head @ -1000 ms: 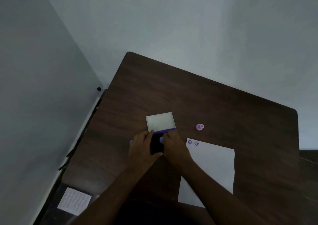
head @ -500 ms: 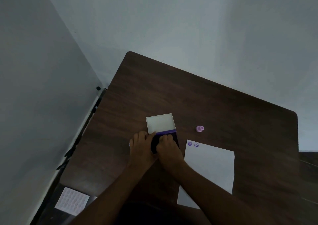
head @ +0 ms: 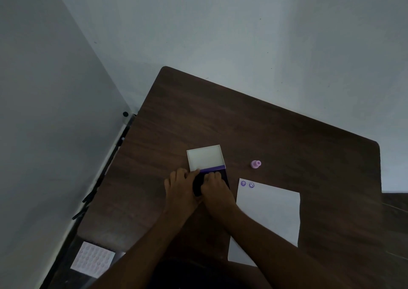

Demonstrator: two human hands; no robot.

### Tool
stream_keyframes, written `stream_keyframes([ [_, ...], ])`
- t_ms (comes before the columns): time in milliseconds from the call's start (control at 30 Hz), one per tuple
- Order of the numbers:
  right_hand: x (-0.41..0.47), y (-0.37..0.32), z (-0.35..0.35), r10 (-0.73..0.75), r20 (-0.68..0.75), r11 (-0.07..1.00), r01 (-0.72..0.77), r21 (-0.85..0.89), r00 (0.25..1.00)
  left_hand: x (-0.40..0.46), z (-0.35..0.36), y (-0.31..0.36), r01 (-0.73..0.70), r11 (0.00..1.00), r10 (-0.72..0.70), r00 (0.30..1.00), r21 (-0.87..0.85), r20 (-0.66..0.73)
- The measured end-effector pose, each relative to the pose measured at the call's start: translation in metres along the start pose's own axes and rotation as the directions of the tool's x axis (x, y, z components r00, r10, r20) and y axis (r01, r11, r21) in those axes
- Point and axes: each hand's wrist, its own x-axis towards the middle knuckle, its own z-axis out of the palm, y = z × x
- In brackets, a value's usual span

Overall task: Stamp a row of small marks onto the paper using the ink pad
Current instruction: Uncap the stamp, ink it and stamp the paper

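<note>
An ink pad lies open on the dark wooden table (head: pixel 242 129), its white lid (head: pixel 205 157) flipped back and its dark pad (head: pixel 197 186) showing between my hands. My left hand (head: pixel 180 189) grips the pad's left side, thumb by the purple hinge strip. My right hand (head: pixel 217 191) is curled over the pad with its fingertips down on it; whatever it pinches is hidden under the fingers. To the right lies a white paper (head: pixel 269 211) with two purple round marks (head: pixel 247 184) at its top left corner.
A small pink stamp (head: pixel 255 164) stands on the table between the lid and the paper. A sheet of pale stickers (head: pixel 92 259) lies on a lower surface at the bottom left. Walls close in on the left and behind the table.
My right hand has settled lower onto the dark pad; a small purple piece seen at its fingertips a second ago is now covered. My left hand has barely moved.
</note>
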Motion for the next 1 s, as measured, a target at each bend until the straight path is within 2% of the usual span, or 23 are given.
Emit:
stream_keyframes([
  [533, -0.002, -0.001, 0.000, 0.023, 0.033, 0.998, -0.025, 0.065, 0.999, 0.002, 0.003, -0.001, 0.008, 1.000, -0.008, 1.000, 0.011, 0.010],
  [667, 0.000, -0.002, 0.001, 0.097, -0.073, 0.989, -0.088, 0.121, 0.993, 0.001, 0.004, -0.002, 0.008, 1.000, -0.008, 1.000, -0.001, 0.011],
  [767, 0.002, 0.000, 0.004, 0.006, 0.031, 0.999, -0.007, 0.039, 1.000, 0.002, 0.002, 0.000, 0.016, 1.000, -0.016, 1.000, 0.006, 0.012],
  [1000, 0.006, 0.003, 0.011, -0.020, -0.028, 1.000, 0.019, -0.022, 0.999, 0.002, 0.001, -0.001, 0.011, 1.000, -0.011, 1.000, 0.007, 0.014],
])
